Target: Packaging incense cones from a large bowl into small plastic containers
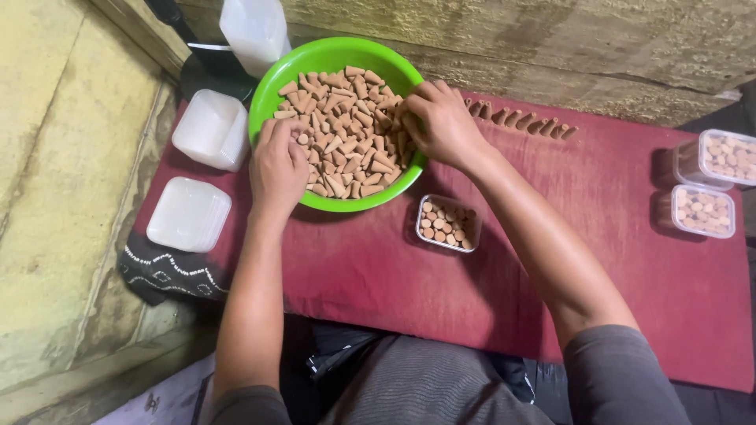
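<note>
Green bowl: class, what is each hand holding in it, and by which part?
Both the left hand and right hand are among the brown cones; any grip is hidden.

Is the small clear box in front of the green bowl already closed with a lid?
No, the small clear box sits open on the red cloth, with the round ends of the cones inside it plainly showing.

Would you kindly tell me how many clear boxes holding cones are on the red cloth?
3: one box in front of the green bowl, and two at the right edge, one behind the other.
</note>
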